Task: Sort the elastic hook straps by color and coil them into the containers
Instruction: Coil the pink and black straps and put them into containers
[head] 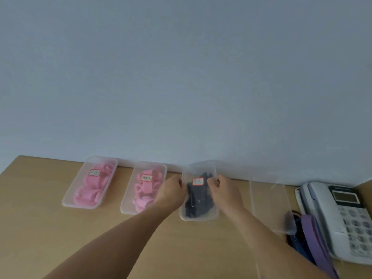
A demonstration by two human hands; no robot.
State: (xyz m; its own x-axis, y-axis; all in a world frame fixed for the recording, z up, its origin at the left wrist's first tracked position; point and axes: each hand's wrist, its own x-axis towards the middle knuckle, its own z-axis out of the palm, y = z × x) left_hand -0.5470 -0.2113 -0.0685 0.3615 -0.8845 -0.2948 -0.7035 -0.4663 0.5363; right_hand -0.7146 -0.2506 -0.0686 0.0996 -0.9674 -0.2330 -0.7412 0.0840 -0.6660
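Three clear plastic containers stand in a row on the wooden desk by the wall. The left container and the middle container both hold pink straps and carry red-framed labels on their lids. The right container holds black straps under a labelled clear lid. My left hand grips this container's left edge. On its right edge, my right hand holds the lid with curled fingers. Both hands sit near the far end of the box.
A clear lid or empty tray lies right of the black container. A white desk telephone stands at the far right. Purple and blue straps lie beside it. The wall runs close behind the containers.
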